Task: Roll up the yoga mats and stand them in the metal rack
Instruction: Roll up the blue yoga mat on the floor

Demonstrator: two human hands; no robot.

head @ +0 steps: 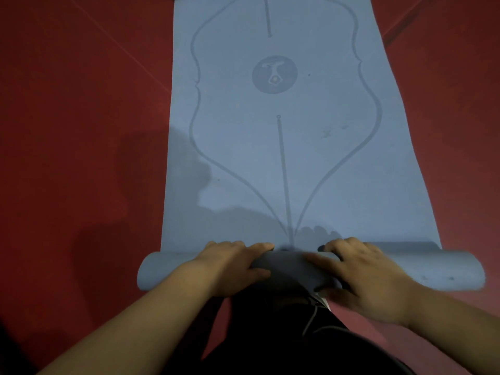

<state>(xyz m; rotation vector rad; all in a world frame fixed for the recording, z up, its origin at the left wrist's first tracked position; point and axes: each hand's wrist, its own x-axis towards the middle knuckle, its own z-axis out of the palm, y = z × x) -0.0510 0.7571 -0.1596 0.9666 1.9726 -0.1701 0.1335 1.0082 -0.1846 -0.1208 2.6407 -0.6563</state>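
Forearms [151, 315] reach over dark-clothed knees to the left hand [235, 262] and right hand [362, 272]. Each hand curls round the rolled end [446, 269] of the blue yoga mat [284, 163], fingers on top, thumbs on the near side. Most of the mat lies flat on the red floor [81, 104], running past the top edge. Rolling looks barely begun. No metal rack or other mats are in view, so standing them is yet to do.
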